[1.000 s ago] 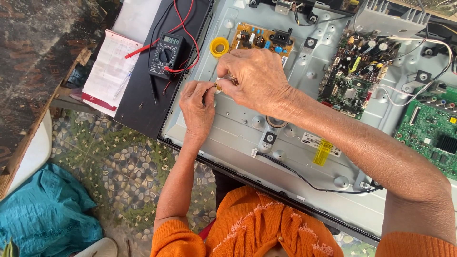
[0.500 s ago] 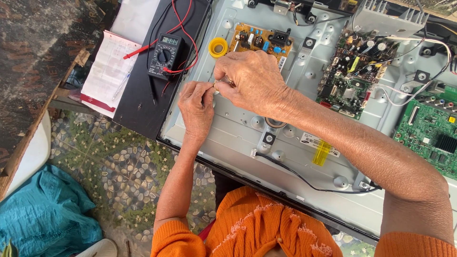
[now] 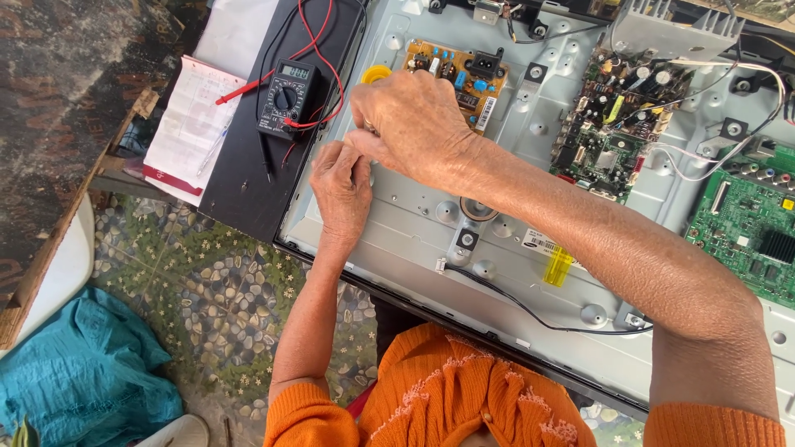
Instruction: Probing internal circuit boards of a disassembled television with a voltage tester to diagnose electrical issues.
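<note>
The grey metal back of an opened flat television lies in front of me. My left hand and my right hand meet fingertip to fingertip above its left part. Both hands pinch a small item that the fingers hide. A yellow tape roll sits just beyond my right hand. An orange-brown circuit board is partly covered by that hand.
A black multimeter with red and black leads lies on a dark panel at left, beside a notepad. Two more circuit boards, a yellow tool handle and a black cable are on the chassis. A blue cloth lies on the pebble floor.
My right hand has shifted slightly left and further over the fingertips of my left hand. My left hand has stayed in place.
</note>
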